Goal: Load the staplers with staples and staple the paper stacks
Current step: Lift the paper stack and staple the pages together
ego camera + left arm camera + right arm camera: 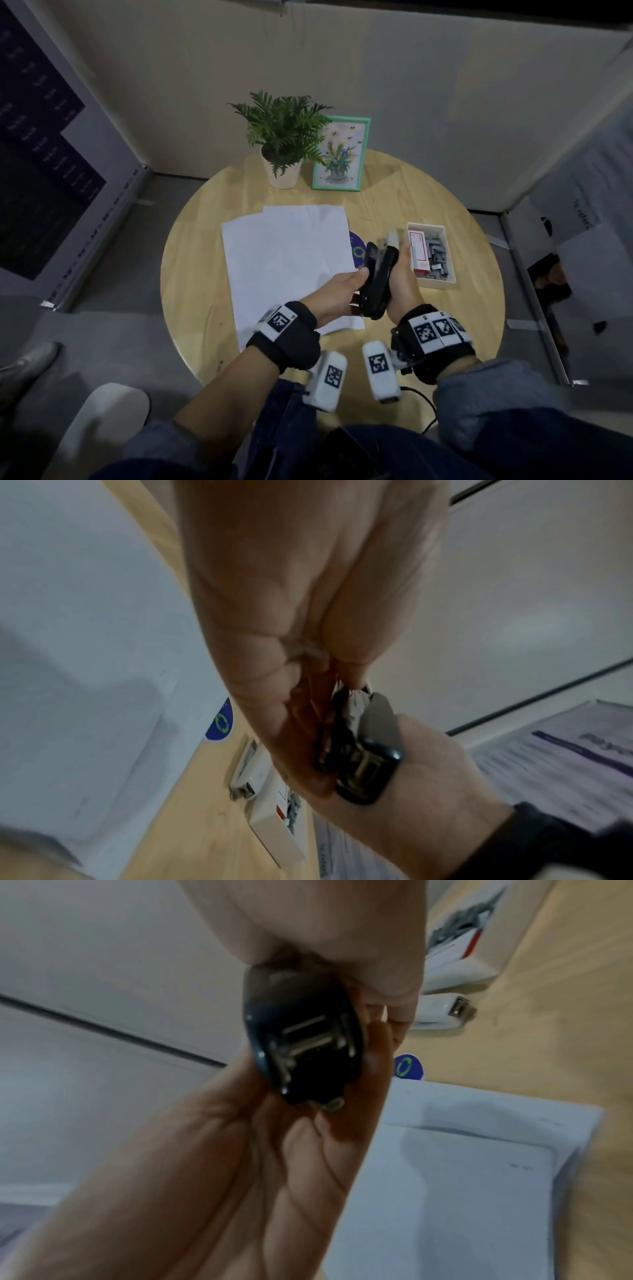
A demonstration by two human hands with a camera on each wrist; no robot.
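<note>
Left grip: fingers curled round the black stapler, on its left side.
Right grip: closed round the same stapler from the right.
Black stapler: held in the air above the counter, hinged open, metal magazine showing.
White stapler: lying on the counter just beside the staple box.
Staple box: near the counter's right edge, loose staple strips inside.
Paper stacks: overlapping sheets at the counter's middle.

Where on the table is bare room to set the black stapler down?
Bare wood lies between the paper stacks and the table's left rim, and near the staple tray. Between papers and tray it is crowded: hands, black stapler, white stapler.
</note>
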